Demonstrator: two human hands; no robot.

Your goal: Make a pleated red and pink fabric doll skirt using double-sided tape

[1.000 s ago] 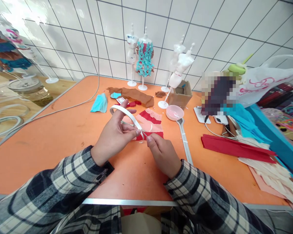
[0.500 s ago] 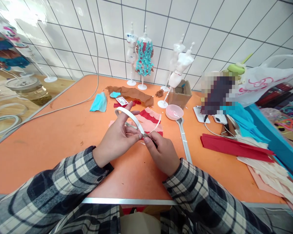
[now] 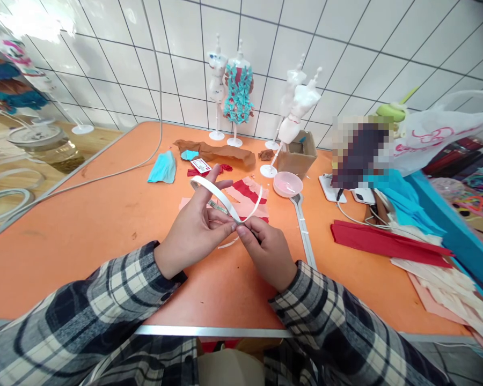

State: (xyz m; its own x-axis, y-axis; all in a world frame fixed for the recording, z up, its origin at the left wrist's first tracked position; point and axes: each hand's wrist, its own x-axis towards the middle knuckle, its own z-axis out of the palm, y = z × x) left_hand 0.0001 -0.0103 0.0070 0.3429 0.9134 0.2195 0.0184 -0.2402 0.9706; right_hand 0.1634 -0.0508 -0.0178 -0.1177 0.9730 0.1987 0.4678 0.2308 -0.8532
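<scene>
My left hand (image 3: 195, 230) holds a roll of white tape (image 3: 215, 188), with the ring looped over its fingers and its forefinger raised. Thumb and fingertips pinch the tape at the ring's lower right. Touching there, my right hand (image 3: 268, 249) is closed around a slim dark tool (image 3: 258, 239), mostly hidden by the fingers; its kind is unclear. A thin white strip curls up beyond the right fingertips, and another short white strip (image 3: 228, 244) shows below the left ones. Behind the hands lie pink and red crepe paper pieces (image 3: 247, 192).
Beyond are a pink bowl (image 3: 287, 185), a grey strip-like tool (image 3: 304, 230), a cardboard box (image 3: 300, 155) and several small mannequins, one in a turquoise dress (image 3: 238, 96). Brown paper (image 3: 217, 153) and blue paper (image 3: 162, 167) lie left; folded red paper (image 3: 386, 241) lies right.
The white strip below the left fingertips shows longer than before. The curled strip behind my right hand has shifted slightly left. Both hands stay nearly in place.
</scene>
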